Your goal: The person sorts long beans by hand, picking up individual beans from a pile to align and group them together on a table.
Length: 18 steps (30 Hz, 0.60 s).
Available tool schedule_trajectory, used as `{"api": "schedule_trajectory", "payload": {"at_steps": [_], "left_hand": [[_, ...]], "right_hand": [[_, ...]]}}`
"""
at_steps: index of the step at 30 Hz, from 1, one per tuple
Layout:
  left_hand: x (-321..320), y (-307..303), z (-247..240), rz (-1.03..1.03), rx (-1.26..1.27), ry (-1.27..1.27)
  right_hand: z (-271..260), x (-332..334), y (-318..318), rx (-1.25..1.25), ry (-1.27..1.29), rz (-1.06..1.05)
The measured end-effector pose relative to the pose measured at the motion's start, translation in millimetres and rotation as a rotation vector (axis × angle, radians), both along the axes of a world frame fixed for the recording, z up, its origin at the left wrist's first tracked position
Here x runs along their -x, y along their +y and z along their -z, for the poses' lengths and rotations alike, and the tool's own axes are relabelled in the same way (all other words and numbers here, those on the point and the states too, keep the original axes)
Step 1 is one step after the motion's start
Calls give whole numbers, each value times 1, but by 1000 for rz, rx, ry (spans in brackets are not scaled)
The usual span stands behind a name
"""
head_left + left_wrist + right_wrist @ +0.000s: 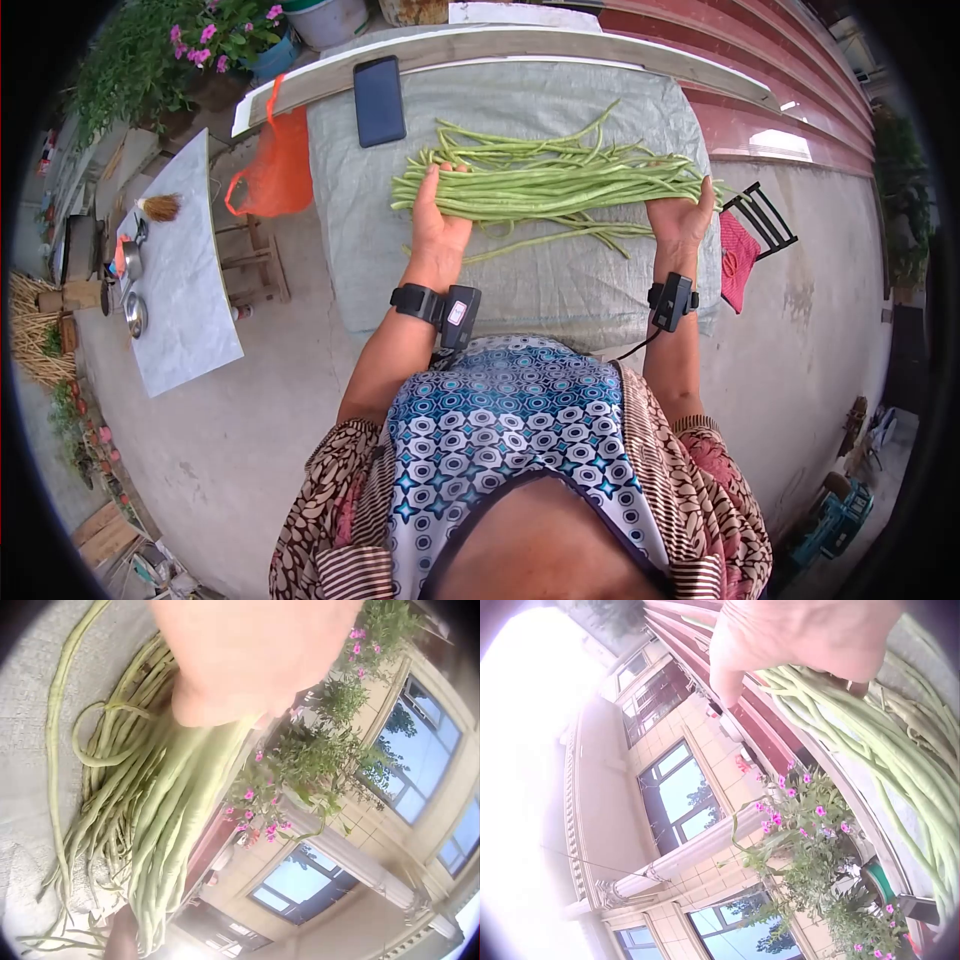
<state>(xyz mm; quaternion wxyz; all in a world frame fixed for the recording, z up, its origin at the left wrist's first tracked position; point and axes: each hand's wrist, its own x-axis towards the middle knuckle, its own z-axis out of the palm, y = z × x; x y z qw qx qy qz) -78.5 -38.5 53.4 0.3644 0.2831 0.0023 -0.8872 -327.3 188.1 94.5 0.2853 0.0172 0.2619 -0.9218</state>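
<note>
A bundle of green long beans (570,192) stretches sideways between both hands over a table covered with a pale woven sheet (375,240). At its left end my left hand (440,222) grips it, thumb up on the near side and the other fingers partly hidden. The right hand (680,220) holds the opposite end, its thumb raised and fingertips hidden by the beans. More long beans (530,150) lie loose on the sheet behind and beneath the bundle. In the left wrist view, a single bean (54,742) lies apart on the sheet.
A phone (379,100) lies at the table's back left, beside an orange plastic bag (285,165) hanging at the edge. To the left stands a marble-patterned table (185,270) with a small brush (160,207) and metal bowls. A folding stool (762,222) stands at right.
</note>
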Motion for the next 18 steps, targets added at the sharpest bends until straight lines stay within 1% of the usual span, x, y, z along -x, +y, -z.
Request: {"api": "schedule_trajectory", "payload": {"at_steps": [2,3,6,7,9,10,11,14,15,18], "left_hand": [[-1,-1,0,-20,-20,-51],[-3,-2,1,-19,-21,-41],[-15,-3,3,-1,-7,-19],[-19,-3,0,4,6,-21],[-24,-6,0,-2,32,-48],[-28,-8,3,38,18,-82],[-34,-12,5,78,5,-117],[-43,-13,-2,180,10,-212],[-43,-13,-8,207,21,-240],[-50,-17,-21,243,63,-341]], "right_hand": [[4,5,9,29,-44,-54],[-3,-1,6,-36,6,7],[-13,-4,10,-103,141,85],[-14,1,15,-87,161,78],[-21,6,21,-217,247,66],[-22,9,23,-281,289,58],[-21,14,24,-502,270,103],[1,45,45,-918,-58,232],[8,48,55,-916,15,187],[-13,16,62,-1353,235,68]]}}
